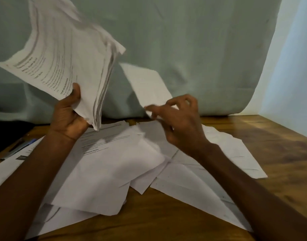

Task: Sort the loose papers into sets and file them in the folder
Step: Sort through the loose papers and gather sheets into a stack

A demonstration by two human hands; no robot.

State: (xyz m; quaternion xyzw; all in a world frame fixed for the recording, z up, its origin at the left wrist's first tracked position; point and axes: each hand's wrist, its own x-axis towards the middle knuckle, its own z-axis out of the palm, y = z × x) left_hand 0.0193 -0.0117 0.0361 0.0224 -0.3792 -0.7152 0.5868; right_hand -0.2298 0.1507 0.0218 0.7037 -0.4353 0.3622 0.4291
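L hand [69,112] fingers clamp stack [65,54]; R hand [180,119] fingers pinch sheet [145,84].

Counted: two hands, left [69,112] and right [182,122]. One held stack of papers [62,54], sheet count unreadable. One single sheet [145,84] raised. Loose sheets on table [114,162]: many, overlapping, uncountable. One pen [18,148].
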